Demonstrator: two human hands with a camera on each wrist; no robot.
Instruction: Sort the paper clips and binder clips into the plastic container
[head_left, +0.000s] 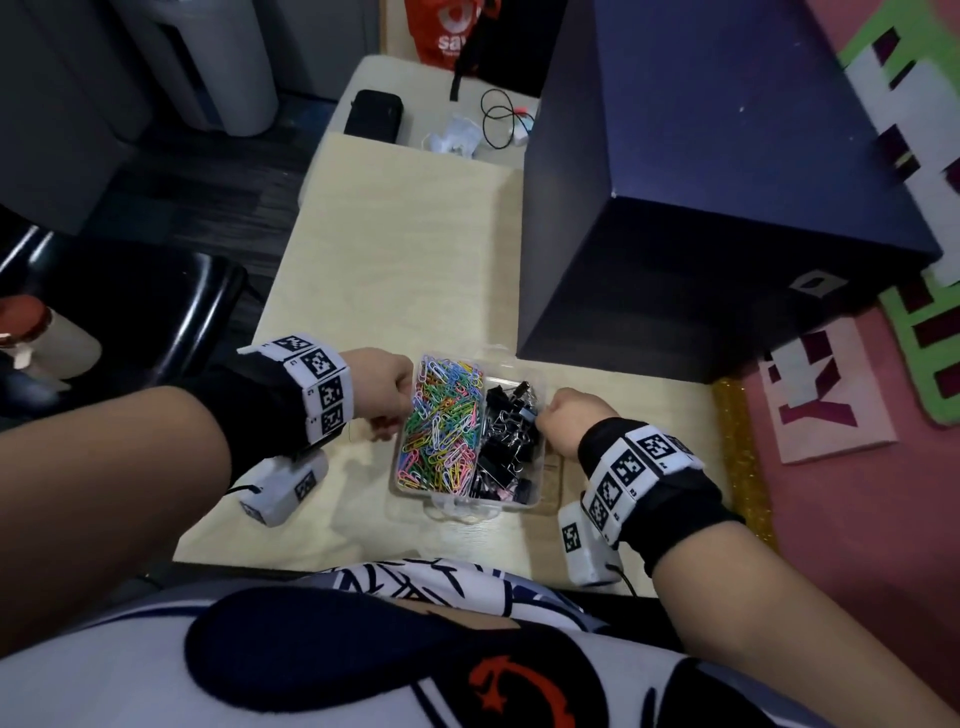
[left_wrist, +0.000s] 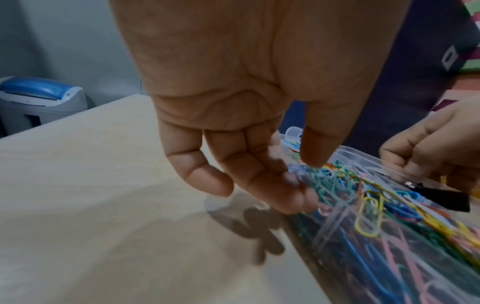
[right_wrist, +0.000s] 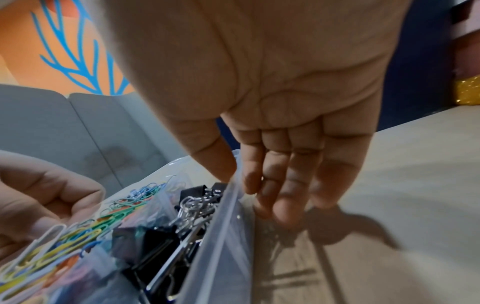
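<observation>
A clear plastic container (head_left: 457, 506) sits on the pale table near me. Its left compartment holds several coloured paper clips (head_left: 441, 431); its right one holds black binder clips (head_left: 506, 441). My left hand (head_left: 387, 395) grips the container's left wall. In the left wrist view this hand (left_wrist: 303, 183) has its thumb over the rim on the paper clips (left_wrist: 369, 216) and its fingers curled outside. My right hand (head_left: 563, 421) holds the right wall. In the right wrist view that hand (right_wrist: 249, 191) pinches the wall (right_wrist: 221, 236), thumb inside by the binder clips (right_wrist: 182, 226).
A large dark blue box (head_left: 701, 208) stands just behind the container to the right. Farther back lie a black pouch (head_left: 374, 111), a crumpled white item (head_left: 452, 137) and a cable (head_left: 501, 117). A black chair (head_left: 156, 312) is left of the table; a gold glitter strip (head_left: 737, 457) edges its right side.
</observation>
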